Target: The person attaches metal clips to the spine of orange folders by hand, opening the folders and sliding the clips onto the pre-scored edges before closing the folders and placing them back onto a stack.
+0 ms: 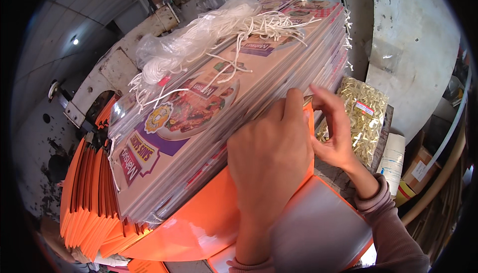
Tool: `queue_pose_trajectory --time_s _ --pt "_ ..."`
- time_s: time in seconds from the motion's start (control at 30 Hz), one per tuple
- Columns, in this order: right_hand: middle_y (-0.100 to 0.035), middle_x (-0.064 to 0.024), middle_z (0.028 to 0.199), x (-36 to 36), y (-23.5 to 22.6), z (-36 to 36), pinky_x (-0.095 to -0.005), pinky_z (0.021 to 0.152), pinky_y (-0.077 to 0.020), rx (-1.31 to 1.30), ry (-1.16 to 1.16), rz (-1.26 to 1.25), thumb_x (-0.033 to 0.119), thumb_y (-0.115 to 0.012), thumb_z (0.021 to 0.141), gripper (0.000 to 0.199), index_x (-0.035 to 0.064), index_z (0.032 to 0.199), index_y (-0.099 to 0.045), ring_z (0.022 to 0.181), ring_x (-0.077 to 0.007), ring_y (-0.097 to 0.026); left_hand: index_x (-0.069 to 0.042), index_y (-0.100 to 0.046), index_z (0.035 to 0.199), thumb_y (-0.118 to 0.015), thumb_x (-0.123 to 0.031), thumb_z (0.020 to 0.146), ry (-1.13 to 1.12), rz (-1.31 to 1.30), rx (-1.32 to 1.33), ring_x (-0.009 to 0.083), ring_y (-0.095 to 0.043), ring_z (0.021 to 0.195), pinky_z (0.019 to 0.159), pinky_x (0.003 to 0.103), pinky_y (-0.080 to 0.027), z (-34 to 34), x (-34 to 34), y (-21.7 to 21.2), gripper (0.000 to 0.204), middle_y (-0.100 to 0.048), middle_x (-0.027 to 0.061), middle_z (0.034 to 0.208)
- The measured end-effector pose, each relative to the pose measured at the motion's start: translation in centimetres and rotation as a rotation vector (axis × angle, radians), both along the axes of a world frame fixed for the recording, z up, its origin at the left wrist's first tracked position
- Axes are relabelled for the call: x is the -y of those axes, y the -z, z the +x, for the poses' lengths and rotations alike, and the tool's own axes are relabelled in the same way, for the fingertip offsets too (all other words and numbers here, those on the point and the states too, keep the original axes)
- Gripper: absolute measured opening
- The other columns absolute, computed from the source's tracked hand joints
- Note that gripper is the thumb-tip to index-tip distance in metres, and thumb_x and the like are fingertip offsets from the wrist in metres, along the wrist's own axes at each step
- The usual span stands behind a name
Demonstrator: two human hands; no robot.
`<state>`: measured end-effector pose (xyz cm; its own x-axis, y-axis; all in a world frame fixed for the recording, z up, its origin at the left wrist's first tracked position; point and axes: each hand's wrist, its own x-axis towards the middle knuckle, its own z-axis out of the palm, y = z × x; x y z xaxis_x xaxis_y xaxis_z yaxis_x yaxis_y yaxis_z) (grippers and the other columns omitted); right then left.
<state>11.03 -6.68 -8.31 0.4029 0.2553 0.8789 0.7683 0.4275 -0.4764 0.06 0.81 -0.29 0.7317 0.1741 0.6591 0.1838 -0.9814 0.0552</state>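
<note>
A glossy orange paper bag (209,218) leans against the near side of a tall stack of printed paper bags (199,99). My left hand (271,153), its back toward me, is closed over the orange bag's upper edge; its fingertips are mostly hidden. Just to the right, my right hand (332,126) curves its thumb and fingers round the same bag's upright corner. Whether something small sits between the fingers cannot be made out. Below my hands spreads a shiny greyish panel with orange edges (323,223).
White cords (264,24) in clear plastic lie across the printed stack. Folded orange bags (82,198) stand in a row at left. Beyond my right hand sits a clear pack of small gold-coloured metal pieces (366,123), beside a white roll (392,161). A worn metal machine frame (107,76) rises behind.
</note>
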Motion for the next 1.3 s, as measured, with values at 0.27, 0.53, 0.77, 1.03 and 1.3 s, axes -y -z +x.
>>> queue_pose_trajectory --time_s 0.27,0.53,0.77,1.03,1.3 --pt "-0.054 -0.0158 0.103 -0.3 0.3 -0.2 -0.0330 0.078 -0.0447 0.244 0.167 -0.093 0.012 -0.070 0.071 0.055 0.0009 0.116 -0.041 0.090 -0.0275 -0.055 -0.010 -0.053 0.080 -0.059 -0.019 0.079 0.009 -0.066 0.014 0.0264 -0.057 0.052 0.048 0.039 -0.041 0.1 -0.1 0.2 0.011 -0.060 0.0058 0.063" --pt "-0.051 -0.0150 0.104 -0.9 0.5 0.2 -0.0307 0.069 -0.0439 0.248 0.027 -0.036 0.013 -0.067 0.075 0.053 0.0007 0.118 -0.037 0.082 -0.0252 -0.055 -0.006 -0.057 0.082 -0.065 -0.018 0.075 -0.040 -0.174 0.035 0.0242 -0.057 0.050 0.050 0.032 -0.042 0.3 -0.1 -0.1 0.016 -0.063 0.0075 0.069" --pt "-0.051 -0.0138 0.106 -0.6 0.6 0.0 -0.0296 0.075 -0.0450 0.048 -0.142 -0.020 0.011 -0.067 0.076 0.062 0.0005 0.126 -0.033 0.086 -0.0208 -0.055 -0.008 -0.055 0.086 -0.063 -0.016 0.077 0.069 -0.116 0.121 0.0222 -0.057 0.049 0.047 0.032 -0.040 0.1 -0.1 -0.1 0.015 -0.062 0.0065 0.067" --pt "-0.047 -0.0181 0.108 -0.6 0.7 -0.9 -0.0275 0.074 -0.0437 0.164 0.084 -0.123 0.015 -0.068 0.075 0.064 -0.0035 0.124 -0.030 0.088 -0.0228 -0.054 -0.007 -0.050 0.080 -0.062 -0.016 0.078 0.076 -0.092 0.071 0.0246 -0.056 0.049 0.046 0.034 -0.039 0.1 -0.4 0.0 0.015 -0.060 0.0057 0.065" --pt "-0.046 -0.0203 0.113 -0.5 1.1 -0.7 -0.0338 0.079 -0.0440 0.114 0.067 -0.170 0.016 -0.067 0.076 0.064 -0.0036 0.124 -0.029 0.095 -0.0310 -0.053 -0.007 -0.049 0.079 -0.061 -0.017 0.079 0.077 -0.121 0.037 0.0255 -0.056 0.049 0.048 0.036 -0.040 0.2 -0.5 0.0 0.015 -0.059 0.0058 0.065"
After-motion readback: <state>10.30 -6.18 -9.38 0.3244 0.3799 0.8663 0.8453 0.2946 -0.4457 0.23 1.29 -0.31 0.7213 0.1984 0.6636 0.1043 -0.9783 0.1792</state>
